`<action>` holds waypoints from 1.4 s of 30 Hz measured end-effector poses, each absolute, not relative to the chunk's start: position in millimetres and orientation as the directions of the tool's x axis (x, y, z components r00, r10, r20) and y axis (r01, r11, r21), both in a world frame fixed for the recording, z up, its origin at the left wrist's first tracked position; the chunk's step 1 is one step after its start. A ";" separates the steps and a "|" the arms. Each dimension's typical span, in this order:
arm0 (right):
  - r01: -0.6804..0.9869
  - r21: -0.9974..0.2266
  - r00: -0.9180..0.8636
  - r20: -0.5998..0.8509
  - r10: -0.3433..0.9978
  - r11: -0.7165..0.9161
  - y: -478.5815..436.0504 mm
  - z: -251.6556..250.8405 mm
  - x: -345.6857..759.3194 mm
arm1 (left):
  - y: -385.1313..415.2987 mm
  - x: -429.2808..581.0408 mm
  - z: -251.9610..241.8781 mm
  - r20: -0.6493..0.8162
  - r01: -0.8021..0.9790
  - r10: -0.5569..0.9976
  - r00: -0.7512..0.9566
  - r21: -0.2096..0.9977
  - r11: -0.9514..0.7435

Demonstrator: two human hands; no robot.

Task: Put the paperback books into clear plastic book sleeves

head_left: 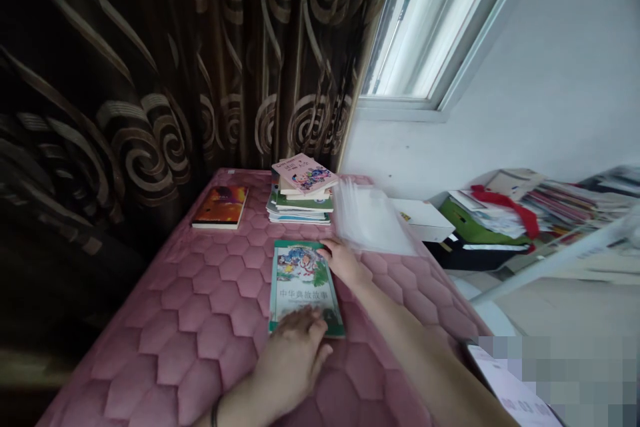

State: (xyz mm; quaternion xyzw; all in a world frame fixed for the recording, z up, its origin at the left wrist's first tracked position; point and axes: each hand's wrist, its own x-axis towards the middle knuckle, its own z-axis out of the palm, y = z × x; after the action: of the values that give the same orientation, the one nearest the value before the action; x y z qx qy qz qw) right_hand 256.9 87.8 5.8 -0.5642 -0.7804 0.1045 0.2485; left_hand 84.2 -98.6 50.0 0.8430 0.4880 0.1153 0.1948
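A green-covered book [303, 283] with a colourful picture lies flat on the pink quilted surface [210, 320]. My left hand [290, 355] rests on its near edge, fingers stretched out flat over the cover. My right hand [343, 260] touches the book's far right corner, fingers slightly curled against the edge. Neither hand lifts the book.
A stack of books [301, 190] stands behind it, with an orange book [221, 207] to the left and a pile of clear plastic sleeves [370, 219] to the right. Dark patterned curtains hang at the left. More books and boxes [505, 210] lie at the right under the window.
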 end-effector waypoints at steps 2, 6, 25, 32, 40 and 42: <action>0.849 -0.414 -0.219 0.286 0.933 0.327 73.5 11.8 250.9 | -93.5 87.7 54.0 -0.024 0.810 0.889 0.458 0.424 -0.405; 0.899 -0.292 -0.224 0.334 0.916 0.326 22.8 20.9 247.5 | -90.3 87.5 43.3 0.014 0.801 0.892 0.452 0.434 -0.413; 0.803 -0.488 -0.181 0.350 0.919 0.344 -33.6 -19.9 258.0 | -0.8 19.4 23.5 -0.129 0.382 0.963 -0.238 0.899 0.215; 0.769 -0.529 -0.177 0.363 0.915 0.358 -33.2 -24.8 260.4 | -2.6 42.7 9.7 -0.215 0.128 0.964 -0.157 0.963 0.235; 0.769 -0.591 -0.065 0.305 0.950 0.243 -26.3 -23.3 257.8 | -15.3 47.6 1.0 -0.067 0.014 0.989 -0.131 0.997 0.070; 0.745 -0.646 0.021 0.272 0.962 0.166 -19.3 -20.5 255.7 | -17.3 47.4 4.7 0.025 0.071 0.991 -0.130 0.997 -0.016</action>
State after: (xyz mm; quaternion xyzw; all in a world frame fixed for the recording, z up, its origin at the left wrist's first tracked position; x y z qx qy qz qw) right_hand 255.7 -19.3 -20.5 -0.6260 -0.6817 0.1578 0.3441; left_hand 47.4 -17.3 4.7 0.4883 0.5438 0.5190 0.4433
